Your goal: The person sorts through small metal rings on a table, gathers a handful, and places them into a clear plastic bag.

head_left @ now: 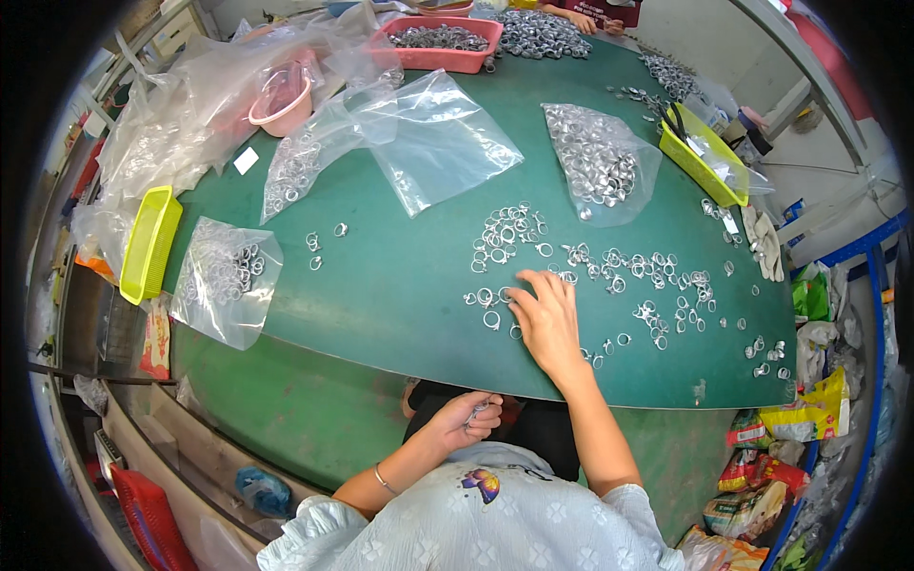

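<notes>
My right hand (547,319) reaches over the green table, fingers curved and apart, its tips among loose silver-grey metal rings (509,228). One ring lies right by the thumb; I see none clearly held. Below the table's front edge, close to my body, my left hand (466,421) is closed. Silvery rings peek out between its fingers; how many is hidden. More rings (657,271) are scattered to the right of my right hand. A few single rings (314,243) lie apart on the left.
Clear plastic bags of metal pieces lie at left (228,281) and far right (600,162). Yellow-green baskets (150,246) stand at both sides. A pink tray (443,59) of rings stands at the back, near another person's hand (581,21). Packages (800,409) crowd the right side.
</notes>
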A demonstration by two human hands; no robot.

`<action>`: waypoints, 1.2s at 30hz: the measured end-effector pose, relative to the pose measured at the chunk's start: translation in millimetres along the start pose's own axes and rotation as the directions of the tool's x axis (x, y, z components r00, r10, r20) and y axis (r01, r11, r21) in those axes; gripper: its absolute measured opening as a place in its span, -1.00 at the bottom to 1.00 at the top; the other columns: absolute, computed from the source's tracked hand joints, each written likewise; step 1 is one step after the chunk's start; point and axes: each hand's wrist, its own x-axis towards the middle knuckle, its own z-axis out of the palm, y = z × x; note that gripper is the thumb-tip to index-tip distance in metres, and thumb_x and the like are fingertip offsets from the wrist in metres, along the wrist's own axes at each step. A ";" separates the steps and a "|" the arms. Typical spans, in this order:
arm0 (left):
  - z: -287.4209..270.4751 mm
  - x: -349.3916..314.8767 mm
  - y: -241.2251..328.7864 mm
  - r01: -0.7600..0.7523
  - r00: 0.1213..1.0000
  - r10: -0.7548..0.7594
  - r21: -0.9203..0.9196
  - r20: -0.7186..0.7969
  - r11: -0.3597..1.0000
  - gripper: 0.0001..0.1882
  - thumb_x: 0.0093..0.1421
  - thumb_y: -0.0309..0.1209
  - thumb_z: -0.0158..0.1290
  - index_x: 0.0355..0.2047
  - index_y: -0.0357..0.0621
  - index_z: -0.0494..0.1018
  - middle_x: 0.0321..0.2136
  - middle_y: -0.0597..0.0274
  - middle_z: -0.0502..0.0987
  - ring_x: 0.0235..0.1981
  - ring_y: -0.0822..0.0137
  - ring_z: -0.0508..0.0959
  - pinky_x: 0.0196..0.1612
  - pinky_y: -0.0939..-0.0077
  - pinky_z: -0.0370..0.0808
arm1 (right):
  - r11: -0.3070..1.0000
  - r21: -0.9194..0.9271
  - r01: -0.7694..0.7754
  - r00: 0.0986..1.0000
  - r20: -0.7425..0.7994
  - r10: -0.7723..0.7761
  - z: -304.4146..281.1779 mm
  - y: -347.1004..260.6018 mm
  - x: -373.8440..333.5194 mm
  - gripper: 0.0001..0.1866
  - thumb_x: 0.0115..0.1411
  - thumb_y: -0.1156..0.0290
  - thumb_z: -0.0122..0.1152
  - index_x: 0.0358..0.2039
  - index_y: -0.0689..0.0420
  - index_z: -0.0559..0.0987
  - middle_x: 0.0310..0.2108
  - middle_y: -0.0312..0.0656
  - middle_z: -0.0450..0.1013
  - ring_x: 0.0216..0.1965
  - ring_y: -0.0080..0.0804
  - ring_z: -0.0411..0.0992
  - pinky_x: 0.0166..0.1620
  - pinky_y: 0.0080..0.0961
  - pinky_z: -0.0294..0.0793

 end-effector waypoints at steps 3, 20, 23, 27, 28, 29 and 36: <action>7.5 -2.8 0.1 -0.019 1.000 0.020 0.035 -0.019 0.999 -0.73 0.27 -0.29 -0.13 -0.49 -0.17 0.39 -0.80 0.42 0.12 -0.80 0.61 0.09 -0.80 0.77 0.00 | 0.994 -0.036 -0.103 0.994 -0.038 0.101 -3.7 12.0 -2.3 -0.91 -0.04 0.52 0.22 -0.45 0.16 0.53 -0.36 -0.20 0.42 -0.25 -0.25 0.34 -0.16 -0.34 0.23; -2.1 -9.3 -4.9 -0.076 0.997 0.077 -0.106 0.000 0.991 -0.68 0.26 -0.23 -0.16 -0.33 -0.28 0.42 -0.61 0.18 0.38 -0.67 0.47 0.27 -0.73 0.72 0.16 | 0.918 0.358 -0.171 0.918 0.396 0.017 -34.6 -25.5 -11.5 -0.87 -0.02 0.51 0.22 -0.40 0.18 0.52 -0.25 -0.18 0.42 -0.17 -0.21 0.35 -0.08 -0.31 0.24; 26.6 -21.5 0.9 -0.112 0.976 0.102 -0.043 -0.194 0.993 -0.57 0.24 -0.17 -0.19 -0.24 -0.36 0.42 -0.42 0.00 0.50 -0.58 0.34 0.36 -0.70 0.64 0.25 | 0.840 0.496 -0.219 0.855 0.513 -0.080 -36.5 -33.0 -18.0 -0.85 -0.03 0.51 0.25 -0.39 0.20 0.52 -0.26 -0.16 0.44 -0.19 -0.19 0.37 -0.04 -0.33 0.25; -29.1 -2.7 -0.3 -0.047 0.998 0.054 -0.160 0.044 0.986 -0.57 0.24 -0.19 -0.20 -0.21 -0.38 0.42 -0.33 -0.05 0.51 -0.53 0.31 0.38 -0.66 0.60 0.31 | 0.953 0.279 -0.118 0.955 0.294 0.032 -6.5 -22.7 -12.6 -0.85 -0.06 0.52 0.27 -0.42 0.19 0.53 -0.27 -0.20 0.41 -0.20 -0.23 0.34 -0.07 -0.36 0.25; -33.0 -0.8 -0.5 -0.002 0.987 0.038 -0.227 0.154 0.974 -0.58 0.24 -0.21 -0.20 -0.20 -0.39 0.41 -0.32 -0.06 0.51 -0.52 0.31 0.38 -0.66 0.60 0.32 | 0.976 0.186 -0.113 0.960 0.272 0.059 -0.2 -22.2 -11.5 -0.85 -0.07 0.52 0.27 -0.43 0.19 0.53 -0.27 -0.20 0.41 -0.21 -0.23 0.33 -0.08 -0.37 0.25; -36.6 0.4 -0.5 0.050 0.964 0.028 -0.288 0.263 0.956 -0.58 0.24 -0.22 -0.20 -0.19 -0.39 0.41 -0.30 -0.06 0.51 -0.52 0.31 0.38 -0.66 0.60 0.32 | 0.990 0.091 -0.110 0.965 0.248 0.084 2.4 -22.5 -10.5 -0.86 -0.07 0.53 0.27 -0.44 0.19 0.53 -0.28 -0.21 0.40 -0.22 -0.23 0.32 -0.09 -0.37 0.25; 13.8 -19.8 0.0 -0.157 0.973 0.151 -0.017 -0.173 0.988 -0.73 0.22 -0.26 -0.14 -0.35 -0.22 0.41 -0.45 0.07 0.47 -0.45 0.28 0.48 -0.64 0.57 0.37 | 0.862 0.494 -0.112 0.882 0.450 -0.143 -20.7 -35.3 -16.4 -0.83 -0.09 0.50 0.29 -0.41 0.17 0.54 -0.32 -0.21 0.40 -0.23 -0.23 0.33 -0.10 -0.36 0.26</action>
